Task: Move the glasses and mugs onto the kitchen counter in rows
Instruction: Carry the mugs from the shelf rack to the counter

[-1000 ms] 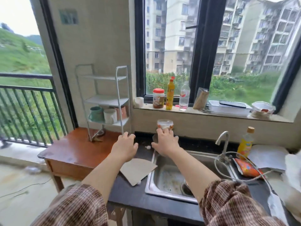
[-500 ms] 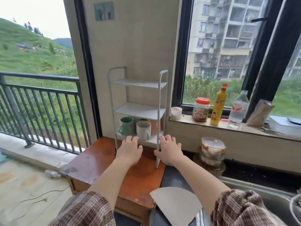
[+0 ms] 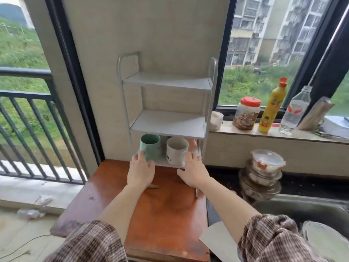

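Green and white are the colours at the centre: a green mug (image 3: 150, 149) and a white mug (image 3: 177, 153) are seen side by side on the bottom shelf of a grey three-tier rack (image 3: 166, 121), which is set on a reddish wooden tabletop (image 3: 164, 220) against the wall. A pinkish cup is glimpsed behind the white mug, mostly hidden. The two upper shelves of the rack are seen from above.

The left hand (image 3: 140, 171) is spread open at the foot of the green mug, its fingertips placed against the mug's lower wall; a closed grasp is not shown. The right hand (image 3: 192, 172) is likewise open, fingers extended beside the white mug at the shelf's front edge; whether the mug is actually touched cannot be told. Nothing is lifted by either hand. Checked sleeves are pushed up on both forearms.

To the right, a dark kitchen counter (image 3: 311, 184) is seen with stacked lidded containers (image 3: 264, 174) on it, next to a steel sink (image 3: 302, 208). On the windowsill above are lined up a red-lidded jar (image 3: 246, 114), a yellow bottle (image 3: 272, 108) and a clear bottle (image 3: 294, 112).
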Motion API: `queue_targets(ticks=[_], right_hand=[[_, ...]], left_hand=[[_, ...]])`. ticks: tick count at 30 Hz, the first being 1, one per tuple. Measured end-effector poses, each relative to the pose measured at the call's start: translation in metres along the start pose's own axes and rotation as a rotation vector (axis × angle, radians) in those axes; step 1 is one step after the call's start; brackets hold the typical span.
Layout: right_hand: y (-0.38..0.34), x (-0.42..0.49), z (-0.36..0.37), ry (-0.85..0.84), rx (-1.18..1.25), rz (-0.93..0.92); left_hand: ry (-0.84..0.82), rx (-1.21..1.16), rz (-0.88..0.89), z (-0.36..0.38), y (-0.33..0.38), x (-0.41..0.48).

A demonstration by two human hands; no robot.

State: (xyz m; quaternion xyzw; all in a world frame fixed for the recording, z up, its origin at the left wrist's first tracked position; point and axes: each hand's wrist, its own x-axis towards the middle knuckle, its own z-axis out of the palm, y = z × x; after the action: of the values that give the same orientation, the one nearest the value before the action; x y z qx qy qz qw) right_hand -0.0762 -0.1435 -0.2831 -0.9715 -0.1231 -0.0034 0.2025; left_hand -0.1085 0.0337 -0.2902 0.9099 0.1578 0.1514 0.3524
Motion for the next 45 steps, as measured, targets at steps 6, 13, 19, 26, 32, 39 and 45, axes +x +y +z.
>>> queue_targets(ticks=[6,13,19,26,32,39,45], right_hand=[[0.0,0.028,0.018,0.025,0.1,0.098],[-0.002,0.055,0.027,0.11,0.664,0.383],[0.004,0.061,0.031,0.104,0.879,0.511],[0.012,0.049,0.01,-0.116,1.114,0.522],[0.027,0.024,-0.001,-0.163,1.204,0.47],[0.055,-0.036,-0.021,-0.171,1.174,0.435],[0.09,-0.117,-0.056,-0.056,1.176,0.456]], left_hand=[[-0.001,-0.175,-0.072,0.018,-0.017,0.035],[0.006,-0.374,-0.204,0.026,-0.03,0.064],[-0.105,-0.394,-0.208,0.026,-0.039,0.078],[-0.176,-0.433,-0.231,0.022,-0.039,0.079],[-0.158,-0.501,-0.264,0.015,-0.039,0.058],[-0.291,-0.716,-0.373,0.013,-0.029,0.005],[-0.491,-0.668,-0.271,0.027,0.009,-0.061]])
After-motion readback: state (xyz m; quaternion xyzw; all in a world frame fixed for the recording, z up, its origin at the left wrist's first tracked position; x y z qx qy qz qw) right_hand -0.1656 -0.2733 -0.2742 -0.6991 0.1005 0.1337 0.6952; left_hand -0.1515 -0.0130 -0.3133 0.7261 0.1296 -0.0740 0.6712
